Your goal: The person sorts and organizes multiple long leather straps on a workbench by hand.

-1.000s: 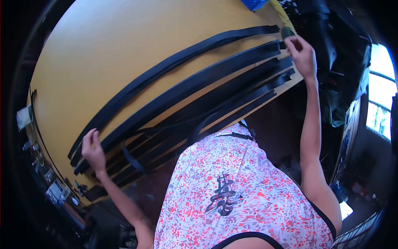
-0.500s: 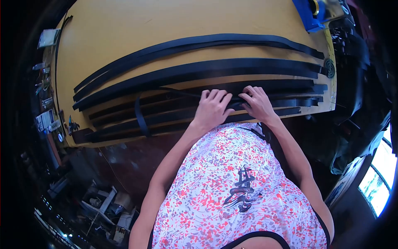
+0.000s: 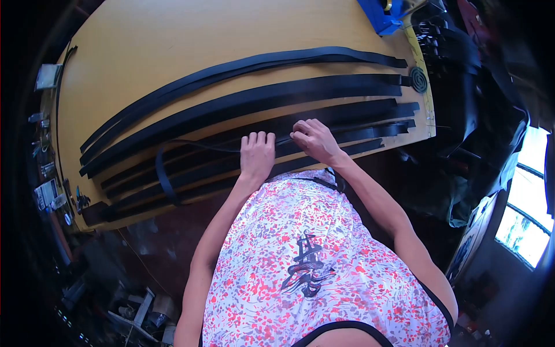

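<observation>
Head view: the left hand [image 3: 257, 153] lies flat and open on the black straps [image 3: 260, 98] at frame centre. Beside it, the right hand [image 3: 312, 139] curls its fingers onto one strap; I cannot tell if it grips. A blue box [image 3: 381, 11] and a small coil [image 3: 418, 80] crowd the right edge of the table [image 3: 173, 40], and the widest room is at upper left.

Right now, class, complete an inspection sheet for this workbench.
Surface: yellow tabletop.
Job's things: long black straps laid side by side; a looped strap crosses them at left.
Clutter: blue object and coiled black roll at far right; small items at left edge.
Hands: left hand flat on straps; right hand fingers curled on one, grip unclear.
Cables: thin dark cord along left edge.
Surroundings: bright window at right; floor jumble below.
</observation>
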`<action>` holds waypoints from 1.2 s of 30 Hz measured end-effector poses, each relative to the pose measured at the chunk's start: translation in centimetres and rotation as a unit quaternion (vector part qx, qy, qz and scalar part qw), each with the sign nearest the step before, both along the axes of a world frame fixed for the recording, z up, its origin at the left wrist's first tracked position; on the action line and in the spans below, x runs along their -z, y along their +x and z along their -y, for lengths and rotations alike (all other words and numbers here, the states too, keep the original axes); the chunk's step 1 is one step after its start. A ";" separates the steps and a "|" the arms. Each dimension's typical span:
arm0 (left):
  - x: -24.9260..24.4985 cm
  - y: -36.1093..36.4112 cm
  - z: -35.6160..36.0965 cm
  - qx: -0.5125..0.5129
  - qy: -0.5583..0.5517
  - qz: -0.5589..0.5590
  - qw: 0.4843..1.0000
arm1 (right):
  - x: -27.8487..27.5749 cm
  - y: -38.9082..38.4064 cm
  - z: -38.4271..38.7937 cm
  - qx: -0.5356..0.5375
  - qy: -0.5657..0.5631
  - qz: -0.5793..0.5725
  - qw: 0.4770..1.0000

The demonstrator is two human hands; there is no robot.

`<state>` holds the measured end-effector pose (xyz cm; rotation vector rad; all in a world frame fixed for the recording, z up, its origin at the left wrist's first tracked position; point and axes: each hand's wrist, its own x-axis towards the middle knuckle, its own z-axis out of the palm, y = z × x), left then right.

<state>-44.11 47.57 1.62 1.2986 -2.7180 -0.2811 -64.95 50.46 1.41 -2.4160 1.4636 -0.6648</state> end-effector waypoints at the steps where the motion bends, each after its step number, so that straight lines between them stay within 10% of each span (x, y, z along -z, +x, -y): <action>1: 0.1 0.5 -0.1 -0.019 -0.006 0.002 1.000 | 0.0 -0.1 0.0 0.005 -0.002 -0.002 1.000; 11: -2.3 8.0 -3.0 -0.139 0.055 0.079 0.986 | 0.0 0.6 -0.5 -0.028 -0.039 0.019 0.999; 25: -5.5 6.8 -3.4 -0.221 -0.039 -0.135 0.965 | -7.5 0.4 1.5 -0.003 0.177 0.142 0.974; 36: -2.8 15.2 -7.6 -0.337 -0.048 -0.168 0.925 | -12.1 -1.7 3.9 -0.116 0.100 0.015 0.988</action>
